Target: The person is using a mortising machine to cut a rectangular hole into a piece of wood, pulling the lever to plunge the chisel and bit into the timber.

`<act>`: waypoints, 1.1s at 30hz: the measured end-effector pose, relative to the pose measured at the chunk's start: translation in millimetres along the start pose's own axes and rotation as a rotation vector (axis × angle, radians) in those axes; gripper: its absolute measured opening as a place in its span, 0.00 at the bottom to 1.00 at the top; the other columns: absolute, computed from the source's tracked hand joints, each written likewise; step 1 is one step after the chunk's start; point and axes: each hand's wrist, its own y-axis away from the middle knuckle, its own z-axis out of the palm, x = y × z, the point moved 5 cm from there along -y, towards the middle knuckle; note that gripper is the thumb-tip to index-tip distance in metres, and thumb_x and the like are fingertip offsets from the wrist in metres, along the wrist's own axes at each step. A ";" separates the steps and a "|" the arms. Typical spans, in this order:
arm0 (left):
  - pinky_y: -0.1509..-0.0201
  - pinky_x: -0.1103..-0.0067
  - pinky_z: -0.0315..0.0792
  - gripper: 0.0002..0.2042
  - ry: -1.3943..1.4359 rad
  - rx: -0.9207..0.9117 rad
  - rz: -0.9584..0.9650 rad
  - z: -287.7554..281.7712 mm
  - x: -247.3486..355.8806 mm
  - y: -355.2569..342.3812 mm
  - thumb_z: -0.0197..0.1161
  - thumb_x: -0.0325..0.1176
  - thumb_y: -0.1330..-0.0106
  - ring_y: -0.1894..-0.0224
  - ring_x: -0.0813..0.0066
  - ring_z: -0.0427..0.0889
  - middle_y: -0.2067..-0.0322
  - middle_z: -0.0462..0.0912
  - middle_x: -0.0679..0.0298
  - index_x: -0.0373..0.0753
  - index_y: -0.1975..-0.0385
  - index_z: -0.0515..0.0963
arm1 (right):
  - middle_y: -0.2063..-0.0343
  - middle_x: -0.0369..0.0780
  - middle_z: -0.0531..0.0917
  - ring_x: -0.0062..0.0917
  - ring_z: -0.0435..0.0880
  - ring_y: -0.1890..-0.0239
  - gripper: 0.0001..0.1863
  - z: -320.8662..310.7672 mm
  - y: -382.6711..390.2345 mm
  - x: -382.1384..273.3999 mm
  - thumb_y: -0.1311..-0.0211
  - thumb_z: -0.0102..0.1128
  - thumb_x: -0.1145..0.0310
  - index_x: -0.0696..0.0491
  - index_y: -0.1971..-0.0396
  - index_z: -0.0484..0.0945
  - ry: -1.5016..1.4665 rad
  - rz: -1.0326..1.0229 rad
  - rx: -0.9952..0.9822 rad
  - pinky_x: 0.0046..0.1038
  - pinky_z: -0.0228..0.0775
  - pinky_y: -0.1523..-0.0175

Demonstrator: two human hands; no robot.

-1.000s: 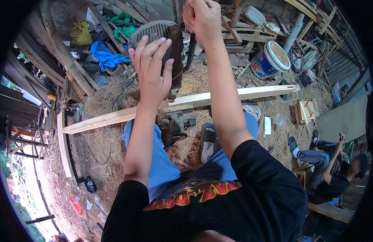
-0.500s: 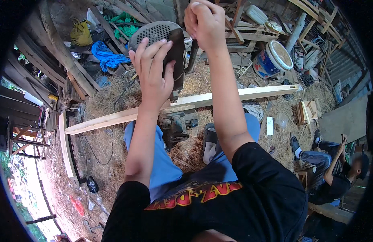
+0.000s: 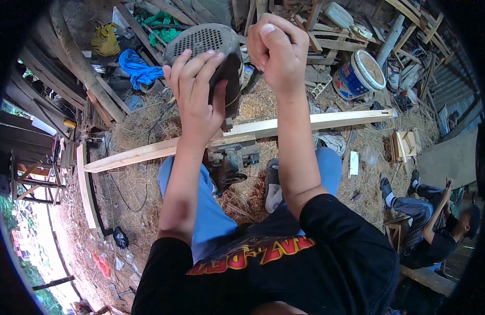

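My left hand rests with bent fingers around a dark cylindrical machine housing with a perforated grey top, thumb along its side. Just right of it, my right hand is closed in a fist on a dark lever handle, mostly hidden by the fingers. Under the housing a long pale timber beam lies crosswise, with a slot near its right end. It passes over a cast metal machine base with a handwheel, between my knees.
A seated co-worker is at lower right. A bucket, scrap wood, a blue tarp, a yellow bag and a small timber stack lie around. Another board and a cable are at left.
My right fist has shifted right and slightly down toward me, with the lever angled further over. My left hand stays on the housing, shifted slightly left.
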 end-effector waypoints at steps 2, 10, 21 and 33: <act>0.21 0.57 0.40 0.23 0.000 0.002 0.005 0.4 0.0 -0.9 0.68 0.28 0.38 0.31 0.55 0.66 0.42 0.78 0.65 0.46 0.41 0.78 | 0.88 0.32 0.67 0.13 0.60 0.86 0.19 3.0 -0.5 -3.3 0.29 0.50 0.66 0.56 0.82 0.67 0.070 -0.035 0.025 0.21 0.49 0.81; 0.22 0.56 0.44 0.22 -0.059 -0.033 0.004 1.3 0.0 0.6 0.68 0.30 0.35 0.31 0.53 0.66 0.40 0.78 0.62 0.44 0.41 0.78 | 0.85 0.31 0.71 0.12 0.66 0.80 0.17 -2.5 10.7 -4.4 0.30 0.54 0.66 0.59 0.78 0.73 0.061 -0.049 -0.015 0.21 0.55 0.76; 0.21 0.57 0.40 0.23 -0.052 -0.032 -0.022 2.5 1.1 2.8 0.68 0.30 0.37 0.30 0.56 0.65 0.40 0.77 0.65 0.46 0.40 0.78 | 0.85 0.34 0.71 0.15 0.67 0.81 0.16 -3.6 28.3 -9.5 0.34 0.57 0.65 0.59 0.80 0.73 0.111 -0.046 0.005 0.23 0.56 0.76; 0.21 0.57 0.39 0.21 -0.062 -0.063 -0.024 2.4 -2.0 6.3 0.68 0.31 0.34 0.29 0.55 0.63 0.39 0.77 0.65 0.46 0.40 0.78 | 0.84 0.38 0.73 0.28 0.73 0.84 0.14 2.3 52.0 -17.7 0.42 0.59 0.65 0.58 0.82 0.73 0.165 -0.126 0.029 0.27 0.63 0.76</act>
